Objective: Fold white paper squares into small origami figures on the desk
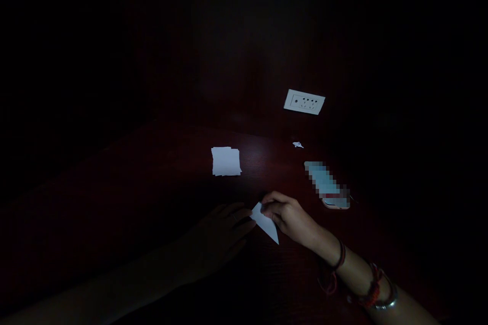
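White folded paper (265,223) lies on the dark red desk (183,155), well forward of the back edge, between the person's 2 hands in the head view. It narrows to a sharp point; its long axis slants from the left fingertips down to the right, passing below the right hand (287,216). That hand is nearer, overlapping the paper's upper right side with bent, closely drawn fingers; whether they pinch or only press, I cannot tell. The left hand (224,228), in deep shadow, has loosely spread fingers, 2 tips seeming to meet the paper's left side. Toward the back edge sits a stack of white sheets (225,161); a small white scrap (298,144) lies near that edge, below a wall socket (304,102). A phone (326,183) rests right of the right hand.
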`<action>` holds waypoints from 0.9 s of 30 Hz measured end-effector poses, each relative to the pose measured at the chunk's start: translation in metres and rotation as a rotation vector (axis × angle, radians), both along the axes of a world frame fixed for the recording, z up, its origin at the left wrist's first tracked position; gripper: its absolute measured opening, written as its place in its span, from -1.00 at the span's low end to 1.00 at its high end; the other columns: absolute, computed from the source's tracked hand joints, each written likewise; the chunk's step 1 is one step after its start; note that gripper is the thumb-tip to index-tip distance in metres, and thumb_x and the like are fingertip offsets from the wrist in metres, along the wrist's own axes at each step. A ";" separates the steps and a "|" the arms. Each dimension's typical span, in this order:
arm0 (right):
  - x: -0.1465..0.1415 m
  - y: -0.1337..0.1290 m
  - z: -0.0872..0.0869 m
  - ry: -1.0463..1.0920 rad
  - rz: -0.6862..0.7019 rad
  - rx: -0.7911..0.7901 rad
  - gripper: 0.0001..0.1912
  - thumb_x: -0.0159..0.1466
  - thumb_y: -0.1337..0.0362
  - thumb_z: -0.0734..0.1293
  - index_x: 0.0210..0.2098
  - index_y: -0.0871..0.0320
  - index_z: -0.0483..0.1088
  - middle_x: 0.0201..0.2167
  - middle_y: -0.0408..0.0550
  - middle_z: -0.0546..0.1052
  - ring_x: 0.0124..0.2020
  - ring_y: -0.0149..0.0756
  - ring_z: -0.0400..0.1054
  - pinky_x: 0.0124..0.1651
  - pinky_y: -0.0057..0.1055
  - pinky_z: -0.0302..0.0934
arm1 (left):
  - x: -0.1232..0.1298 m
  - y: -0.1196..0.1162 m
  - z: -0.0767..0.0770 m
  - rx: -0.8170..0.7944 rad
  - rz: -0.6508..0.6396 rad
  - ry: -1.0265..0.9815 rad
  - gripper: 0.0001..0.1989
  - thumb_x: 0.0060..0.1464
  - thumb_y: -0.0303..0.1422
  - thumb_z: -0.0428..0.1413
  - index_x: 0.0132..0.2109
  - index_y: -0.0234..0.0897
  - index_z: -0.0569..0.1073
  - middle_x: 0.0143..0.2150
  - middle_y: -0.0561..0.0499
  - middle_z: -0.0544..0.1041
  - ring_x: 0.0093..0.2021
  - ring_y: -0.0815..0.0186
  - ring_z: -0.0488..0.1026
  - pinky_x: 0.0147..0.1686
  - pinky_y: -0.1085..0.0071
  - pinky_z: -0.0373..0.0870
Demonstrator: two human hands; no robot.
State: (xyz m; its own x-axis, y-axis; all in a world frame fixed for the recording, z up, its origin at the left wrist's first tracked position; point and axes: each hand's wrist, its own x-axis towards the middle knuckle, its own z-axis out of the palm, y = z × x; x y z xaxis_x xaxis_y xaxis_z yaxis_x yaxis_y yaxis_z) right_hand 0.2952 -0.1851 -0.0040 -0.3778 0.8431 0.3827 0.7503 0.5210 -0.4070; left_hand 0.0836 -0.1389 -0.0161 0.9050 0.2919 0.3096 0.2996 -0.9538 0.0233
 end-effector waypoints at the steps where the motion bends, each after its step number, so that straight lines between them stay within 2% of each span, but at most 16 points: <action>1: 0.000 0.000 0.001 0.007 -0.008 -0.008 -0.82 0.15 0.48 0.18 -0.36 0.23 0.41 -0.22 0.00 0.37 -0.21 -0.36 0.29 -0.17 -0.50 0.21 | 0.000 0.000 0.000 0.002 -0.004 -0.005 -0.66 0.10 -0.38 -0.06 0.06 -0.18 0.22 0.10 0.01 0.21 0.08 0.15 0.11 -0.01 0.16 0.13; 7: 0.004 -0.001 0.004 0.028 0.011 -0.055 -0.80 0.18 0.47 0.16 -0.34 0.21 0.41 -0.34 -0.04 0.43 -0.30 -0.40 0.32 -0.22 -0.50 0.22 | -0.003 0.000 -0.006 0.014 -0.010 -0.013 -0.65 0.12 -0.38 -0.08 0.07 -0.18 0.19 0.11 0.01 0.19 0.09 0.15 0.08 0.00 0.16 0.12; 11: 0.006 -0.002 0.005 -0.017 0.055 -0.059 -0.80 0.18 0.47 0.16 -0.34 0.22 0.41 -0.32 -0.04 0.43 -0.27 -0.39 0.31 -0.18 -0.50 0.20 | -0.003 0.000 -0.010 0.018 -0.011 -0.022 -0.65 0.12 -0.38 -0.09 0.08 -0.18 0.19 0.11 -0.01 0.19 0.08 0.15 0.08 0.00 0.16 0.12; 18: 0.004 -0.002 0.007 -0.056 0.053 -0.048 -0.80 0.20 0.46 0.14 -0.35 0.23 0.39 -0.34 -0.02 0.43 -0.28 -0.38 0.30 -0.20 -0.47 0.19 | -0.001 -0.003 -0.001 -0.003 -0.004 -0.027 -0.65 0.10 -0.42 -0.09 0.06 -0.23 0.21 0.14 -0.09 0.13 0.10 0.11 0.09 -0.01 0.13 0.14; 23: 0.002 -0.003 0.009 -0.073 0.046 -0.052 -0.80 0.16 0.52 0.15 -0.35 0.22 0.38 -0.34 -0.04 0.42 -0.29 -0.38 0.29 -0.20 -0.46 0.19 | 0.000 -0.002 0.001 -0.012 -0.065 -0.020 -0.63 0.10 -0.43 -0.11 0.08 -0.27 0.18 0.17 -0.04 0.10 0.15 0.14 0.00 0.05 0.13 0.05; 27: 0.002 -0.004 0.011 -0.078 0.035 -0.059 -0.82 0.12 0.52 0.18 -0.36 0.22 0.37 -0.34 -0.04 0.42 -0.28 -0.38 0.28 -0.19 -0.46 0.18 | 0.000 -0.001 0.001 -0.025 -0.048 0.005 -0.63 0.10 -0.42 -0.11 0.08 -0.28 0.18 0.16 -0.04 0.12 0.15 0.14 0.00 0.06 0.12 0.01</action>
